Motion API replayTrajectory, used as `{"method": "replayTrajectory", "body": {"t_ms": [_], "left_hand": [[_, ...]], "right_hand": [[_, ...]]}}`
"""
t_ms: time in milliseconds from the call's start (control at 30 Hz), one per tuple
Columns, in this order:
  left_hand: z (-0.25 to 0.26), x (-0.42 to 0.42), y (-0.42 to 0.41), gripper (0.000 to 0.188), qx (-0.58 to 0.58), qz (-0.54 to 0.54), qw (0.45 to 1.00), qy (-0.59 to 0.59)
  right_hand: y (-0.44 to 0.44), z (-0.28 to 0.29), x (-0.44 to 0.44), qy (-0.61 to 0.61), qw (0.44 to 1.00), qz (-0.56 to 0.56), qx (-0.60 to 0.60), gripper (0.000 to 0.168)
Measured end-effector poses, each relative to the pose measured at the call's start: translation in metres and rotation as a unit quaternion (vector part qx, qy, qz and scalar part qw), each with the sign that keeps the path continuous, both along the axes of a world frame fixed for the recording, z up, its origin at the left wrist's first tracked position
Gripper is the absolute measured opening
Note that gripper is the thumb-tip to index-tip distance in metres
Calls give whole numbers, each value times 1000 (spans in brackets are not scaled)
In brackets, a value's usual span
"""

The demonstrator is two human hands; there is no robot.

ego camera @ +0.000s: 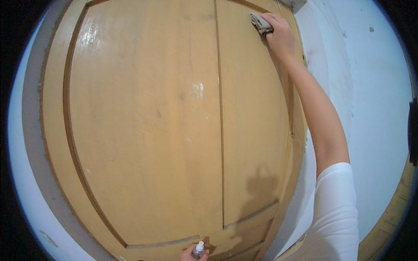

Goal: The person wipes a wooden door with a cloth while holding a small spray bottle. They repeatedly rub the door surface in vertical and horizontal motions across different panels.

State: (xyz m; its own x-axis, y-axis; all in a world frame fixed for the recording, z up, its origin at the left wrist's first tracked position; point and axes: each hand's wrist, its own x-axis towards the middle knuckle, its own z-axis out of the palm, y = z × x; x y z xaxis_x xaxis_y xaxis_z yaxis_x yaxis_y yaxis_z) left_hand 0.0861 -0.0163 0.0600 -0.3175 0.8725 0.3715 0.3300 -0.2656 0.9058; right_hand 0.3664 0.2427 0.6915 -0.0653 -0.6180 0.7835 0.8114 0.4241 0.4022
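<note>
My right hand [283, 36] grips a folded grey cloth [260, 24] near the top right of a yellow-brown wooden door [147, 137]. The cloth appears to lie against the narrow right-hand panel, close to its upper edge. At the bottom of the view, my left hand [187, 253] is wrapped around a small clear spray bottle [198, 251] with a white nozzle. Only part of that hand and the bottle's upper part show; the rest is cut off by the frame. White marks [198, 90] and dark smudges show on the wide panel.
A grey frame strip [36, 130] borders the door on the left. To the right stands a pale, stained wall [369, 98], close beside my outstretched arm. Dark grooves [220, 130] outline the door's panels. A dark object [413, 130] sits at the far right rim.
</note>
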Motion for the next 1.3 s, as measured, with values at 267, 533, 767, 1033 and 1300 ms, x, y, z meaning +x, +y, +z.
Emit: {"method": "replayTrajectory", "body": {"t_ms": [267,533,767,1033,1300], "left_hand": [[-26,1,6,25,36,15,999,-31],[-19,3,9,27,34,8,999,-32],[-34,5,14,31,64,34,997,-26],[-26,7,6,38,36,36,999,0],[-25,7,6,30,27,40,998,-47]], "right_hand": [[-27,27,-16,56,990,2,-128,48],[-49,22,-42,-30,998,-14,-62,52],[-78,15,-58,-44,993,94,-63,35],[-71,-4,-54,-8,994,63,-83,39],[-32,-27,-42,-52,998,39,19,55]]}}
